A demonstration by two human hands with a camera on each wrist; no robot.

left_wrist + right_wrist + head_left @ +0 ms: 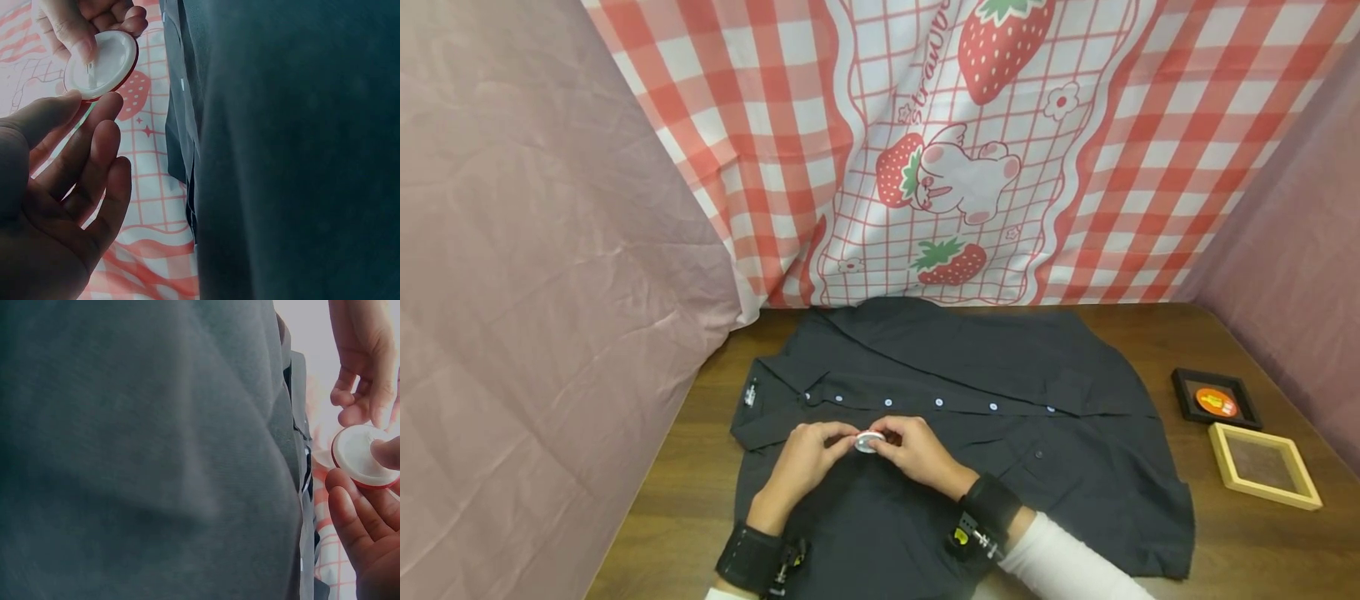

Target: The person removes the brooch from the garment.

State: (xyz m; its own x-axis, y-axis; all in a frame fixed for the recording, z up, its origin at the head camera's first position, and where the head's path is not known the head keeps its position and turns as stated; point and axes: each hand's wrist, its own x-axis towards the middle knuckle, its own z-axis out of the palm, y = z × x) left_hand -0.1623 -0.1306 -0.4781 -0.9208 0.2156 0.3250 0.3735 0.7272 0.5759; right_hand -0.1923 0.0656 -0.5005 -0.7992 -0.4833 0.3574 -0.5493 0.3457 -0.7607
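Over the dark button-up shirt (880, 517), both hands meet at a round pin badge (868, 442) with a white back and a red rim. My right hand (925, 457) grips it, the thumb lying on the white back and fingers behind. At the opposite edge, my left hand (801, 467) pinches the rim between thumb and index finger. In the left wrist view the badge (115, 62) has its back up, with a thin pin across it near the right thumb. The left hand's other fingers (109, 187) are loosely bent away from the badge.
The shirt lies spread on a wooden table (692, 492), collar to the left, buttons in a row. To the right are a black frame (1183, 396) holding an orange round badge (1216, 402) and a light wooden frame (1270, 496). A strawberry-print cloth (970, 183) hangs behind.
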